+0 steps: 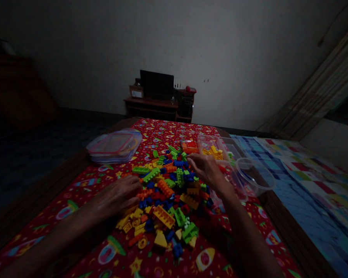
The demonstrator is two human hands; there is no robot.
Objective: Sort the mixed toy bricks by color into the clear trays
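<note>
A loose pile of colourful toy bricks [165,187] lies on a red patterned cloth [98,231]. My left hand [121,193] rests at the pile's left edge, its fingers curled down by orange and yellow bricks; whatever its fingertips hold is hidden. Over the right back part of the pile is my right hand [204,168], fingers bent with the thumb side toward the green and blue bricks. Anything between those fingers is too small and dark to make out. Just beyond it, a clear box holds yellow bricks [213,152], beside orange-red bricks [190,146] in another clear box.
Stacked clear lids [114,146] lie at the table's left. Clear containers, one of them round [256,177], stand along the right side. A bed with a blue and patchwork cover [295,181] adjoins the table's right edge. A monitor [156,85] stands on a desk behind.
</note>
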